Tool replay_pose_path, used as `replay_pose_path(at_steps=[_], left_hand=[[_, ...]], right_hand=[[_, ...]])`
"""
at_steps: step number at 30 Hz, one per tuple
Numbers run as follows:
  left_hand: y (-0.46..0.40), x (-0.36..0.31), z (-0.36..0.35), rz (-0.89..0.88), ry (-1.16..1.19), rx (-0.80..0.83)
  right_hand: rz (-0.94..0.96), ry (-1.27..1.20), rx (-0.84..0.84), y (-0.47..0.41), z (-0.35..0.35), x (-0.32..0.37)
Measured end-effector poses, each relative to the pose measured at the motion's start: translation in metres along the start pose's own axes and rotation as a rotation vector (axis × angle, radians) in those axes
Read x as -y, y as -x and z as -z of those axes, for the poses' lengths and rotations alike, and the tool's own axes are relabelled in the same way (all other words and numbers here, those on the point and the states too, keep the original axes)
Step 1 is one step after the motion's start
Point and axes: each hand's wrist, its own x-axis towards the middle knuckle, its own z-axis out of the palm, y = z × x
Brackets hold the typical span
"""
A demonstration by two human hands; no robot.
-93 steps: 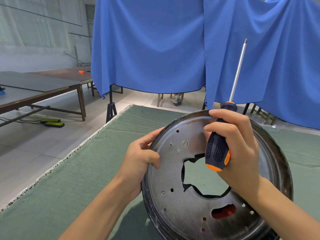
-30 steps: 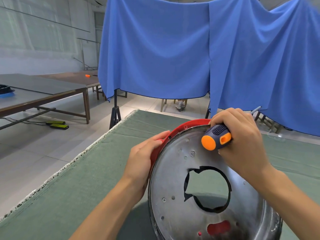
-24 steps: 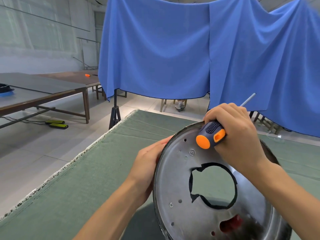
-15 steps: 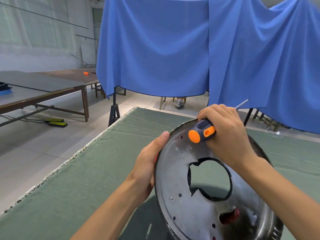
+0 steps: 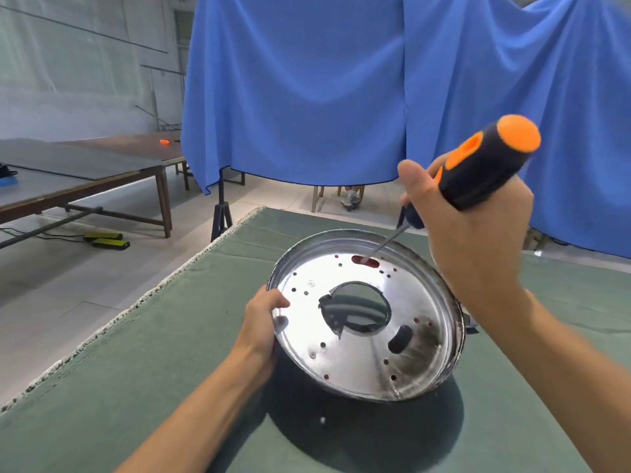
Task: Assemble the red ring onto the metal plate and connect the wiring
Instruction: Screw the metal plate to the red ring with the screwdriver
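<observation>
We have the metal plate tilted toward us above the green surface, its near edge low and its far rim raised, and the red ring shows only as red through the oblong slot and the small holes near the far rim, so it sits behind the plate. The step in hand looks like seating or fastening the ring through that far slot, and to do it well we would keep the plate steady at this tilt, bring the screwdriver down along its shaft line instead of at a slant, and let the tip settle before we turn or press, since a slip could scratch the shiny face or push the ring out of line with the holes. The tip seems to reach the slot, though it is too blurred for us to say it touches. Our left hand has its grip clamped on the plate's left rim, thumb over the inner face and fingers hidden behind. Our right hand has its grip wrapped around the black and orange handle, orange cap up, shaft pointing down and away toward the slot. No wiring is visible from here.
</observation>
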Motion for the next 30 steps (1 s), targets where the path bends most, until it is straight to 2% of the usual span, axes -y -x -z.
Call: replay_pose_path(at_steps=[6,10,16,30], left_hand=[[-0.002,0.007,-0.002,-0.037,0.071,-0.012],[-0.003,0.009,-0.003,-0.062,0.056,-0.004],[-0.007,0.010,-0.002,-0.033,0.050,0.002],[-0.012,0.010,-0.002,-0.053,0.044,-0.033]], right_hand=[[-0.264,-0.360,0.123,0.012,-0.005,0.007],[-0.296,-0.331,0.157,0.023,-0.008,0.005],[-0.272,-0.334,0.065,0.017,-0.009,0.004],[-0.245,-0.251,0.061,0.016,-0.013,0.004]])
